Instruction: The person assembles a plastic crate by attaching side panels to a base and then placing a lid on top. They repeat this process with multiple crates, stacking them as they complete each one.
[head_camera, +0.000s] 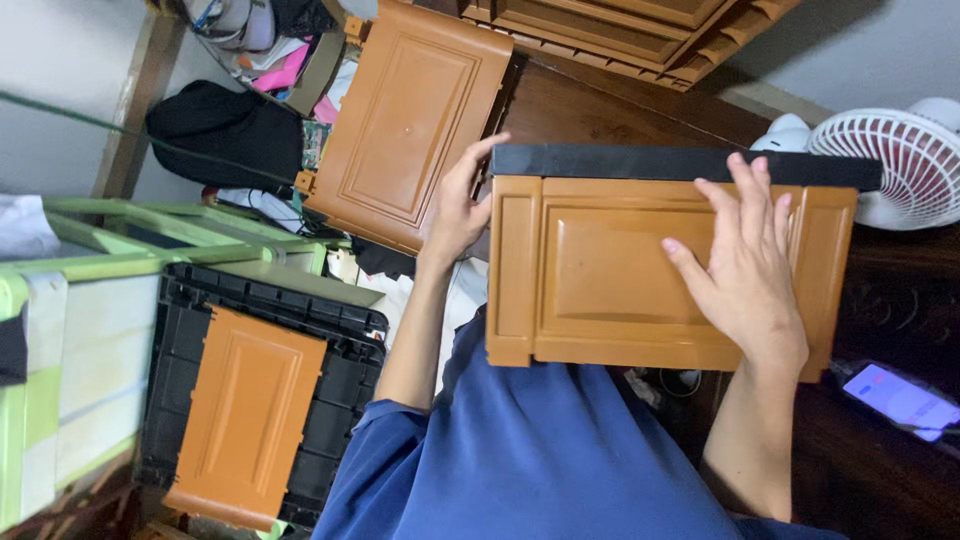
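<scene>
Cluttered room around us: our left hand (457, 205) grips the edge of the orange drawer panel (620, 275) at chest height, our right hand (745, 265) lies flat, fingers spread, on it. With only that open palm bracing it, we judge its black strip (620, 162) could slip off.

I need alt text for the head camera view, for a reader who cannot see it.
Two bare hands hold an orange panel with a black strip along its top edge: the left hand grips its left side and the right hand lies flat on its front. More orange panels lie around, one on a black frame, and a white fan stands at right.
</scene>
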